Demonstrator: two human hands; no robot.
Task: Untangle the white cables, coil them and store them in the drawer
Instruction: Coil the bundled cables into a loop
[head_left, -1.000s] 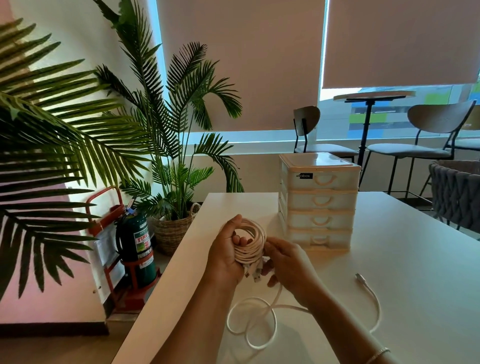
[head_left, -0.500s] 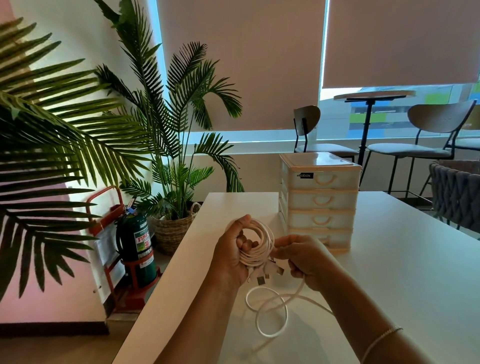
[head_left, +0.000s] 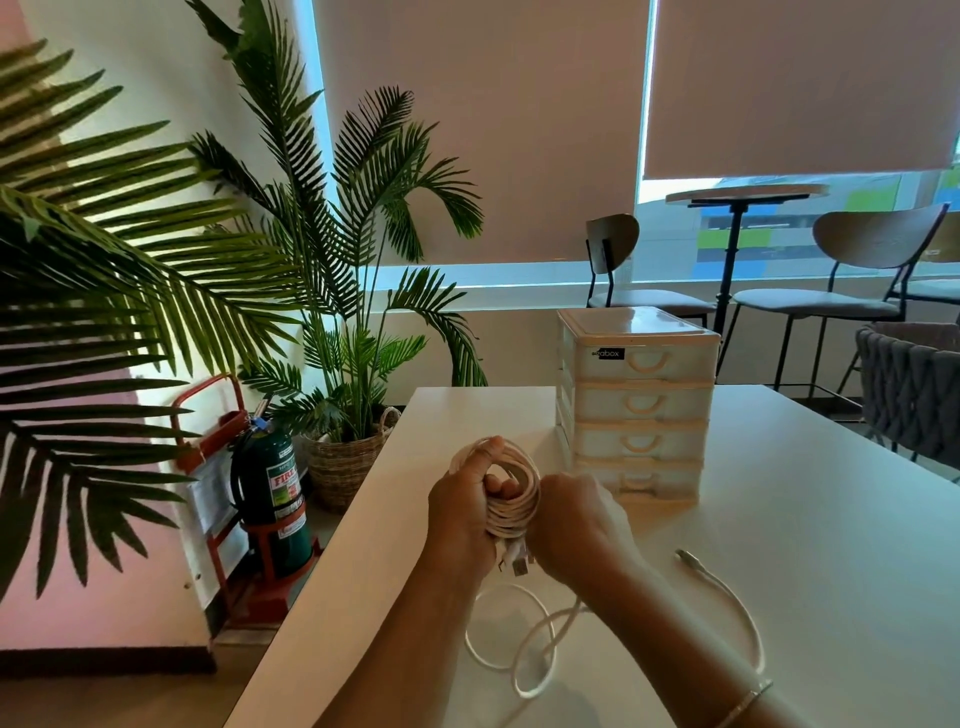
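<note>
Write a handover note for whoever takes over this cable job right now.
Left hand: shut on the coil of white cable, held above the white table.
Right hand: closed on the cable beside the coil, feeding it; USB plugs hang below.
Uncoiled cable lies looped on the table; one free connector end rests to the right.
Drawer unit: all four drawers closed.
Done: most of the coiling. Left: wind in the slack, open a drawer, store the coil.

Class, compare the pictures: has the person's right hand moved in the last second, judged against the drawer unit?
Yes. The right hand has risen toward the drawer unit, nearly reaching its bottom drawer, and presses against the coiled cable.
</note>
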